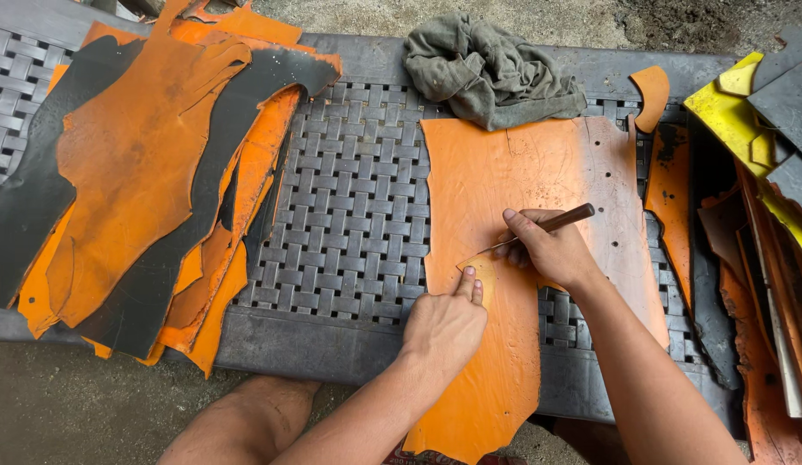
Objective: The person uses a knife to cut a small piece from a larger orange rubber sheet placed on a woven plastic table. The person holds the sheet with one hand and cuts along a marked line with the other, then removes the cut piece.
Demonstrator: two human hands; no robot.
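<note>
grey woven bench point(349, 215), bare concrete floor point(74, 405)

No pkgs, labels, signs or screens in view, 12 through 12 o'clock round.
</note>
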